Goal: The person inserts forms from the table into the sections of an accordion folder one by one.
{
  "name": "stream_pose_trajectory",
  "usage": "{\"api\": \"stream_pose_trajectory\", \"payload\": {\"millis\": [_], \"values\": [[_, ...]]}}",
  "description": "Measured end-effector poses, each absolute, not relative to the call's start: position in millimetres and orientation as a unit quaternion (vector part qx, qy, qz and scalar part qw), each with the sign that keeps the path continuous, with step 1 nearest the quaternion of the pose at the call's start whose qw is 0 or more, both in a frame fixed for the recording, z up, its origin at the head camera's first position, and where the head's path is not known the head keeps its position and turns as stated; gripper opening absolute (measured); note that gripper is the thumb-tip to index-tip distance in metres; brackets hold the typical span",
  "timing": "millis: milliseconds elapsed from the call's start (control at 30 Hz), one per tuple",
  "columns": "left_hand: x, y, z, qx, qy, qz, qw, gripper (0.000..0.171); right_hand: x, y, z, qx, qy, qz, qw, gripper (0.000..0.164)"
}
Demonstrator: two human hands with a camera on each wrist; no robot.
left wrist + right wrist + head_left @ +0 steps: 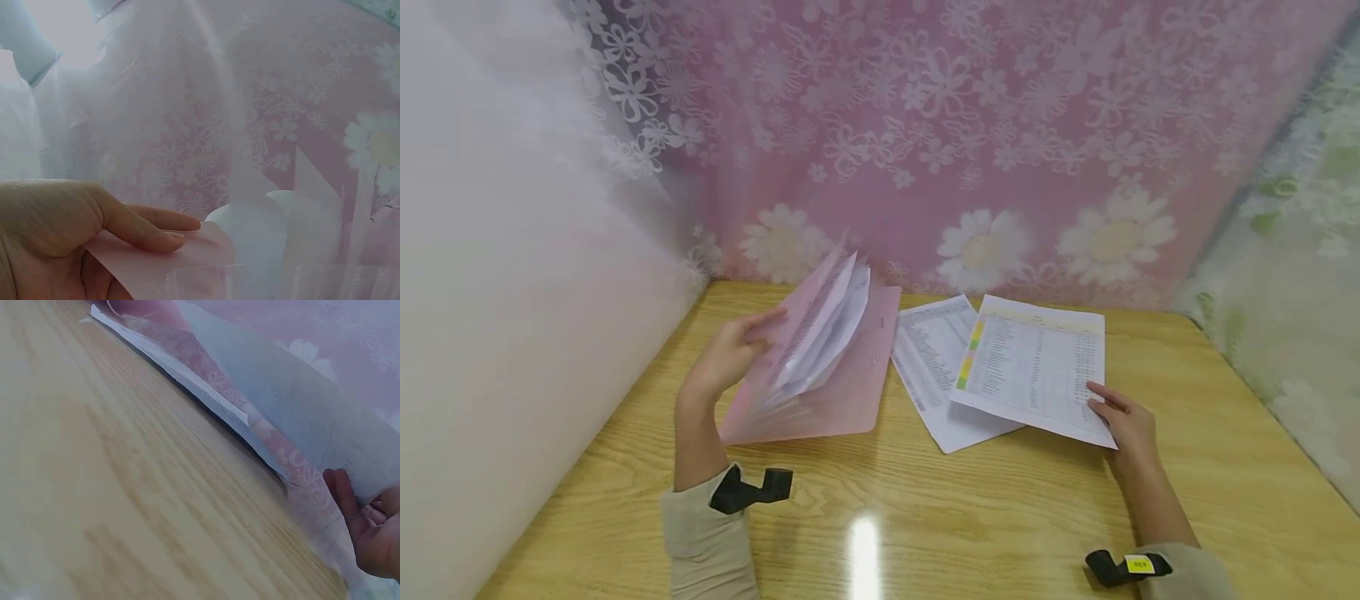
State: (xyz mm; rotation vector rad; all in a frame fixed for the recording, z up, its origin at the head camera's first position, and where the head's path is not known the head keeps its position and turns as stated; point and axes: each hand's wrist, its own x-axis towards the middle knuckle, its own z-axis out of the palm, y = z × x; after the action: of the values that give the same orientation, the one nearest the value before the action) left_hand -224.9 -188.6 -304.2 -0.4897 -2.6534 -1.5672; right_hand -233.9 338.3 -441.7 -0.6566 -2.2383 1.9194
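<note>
A pink folder (850,408) lies partly opened on the table, with its front cover tilted up and several sheets in clear sleeves (827,333) fanned inside. My left hand (726,358) grips the raised cover by its left edge; in the left wrist view the thumb and fingers (156,240) pinch the pink cover (181,265). On the right, my right hand (1131,425) pinches the lower right edge of a printed sheet (1037,367) with coloured cells down its left side. The right wrist view shows this sheet (294,394) lifted off the table. Beneath it lies another printed sheet (932,358).
The wooden table (970,517) runs back to a pink floral curtain (925,150). A white sheet-like wall (535,250) borders the left side, and a floral curtain (1300,275) the right. Each sleeve carries a black wrist mount (748,492).
</note>
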Motion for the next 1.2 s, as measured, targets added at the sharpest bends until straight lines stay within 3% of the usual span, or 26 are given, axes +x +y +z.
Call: {"api": "stream_pose_trajectory", "payload": {"millis": [333, 900, 1200], "values": [[-227.8, -188.1, -304.7, -0.143, -0.855, -0.498, 0.002, 0.048, -230.1, 331.6, -428.1, -0.203, -0.705, 0.678, 0.047, 0.039], [-225.9, -188.2, -301.8, -0.144, -0.855, -0.498, 0.004, 0.049, -219.9, 297.6, -404.2, -0.139, -0.732, 0.662, 0.084, 0.029], [-228.1, -187.8, -303.7, -0.145, -0.863, -0.484, 0.007, 0.050, -210.3, 279.0, -381.4, -0.083, -0.707, 0.700, 0.051, 0.037]]}}
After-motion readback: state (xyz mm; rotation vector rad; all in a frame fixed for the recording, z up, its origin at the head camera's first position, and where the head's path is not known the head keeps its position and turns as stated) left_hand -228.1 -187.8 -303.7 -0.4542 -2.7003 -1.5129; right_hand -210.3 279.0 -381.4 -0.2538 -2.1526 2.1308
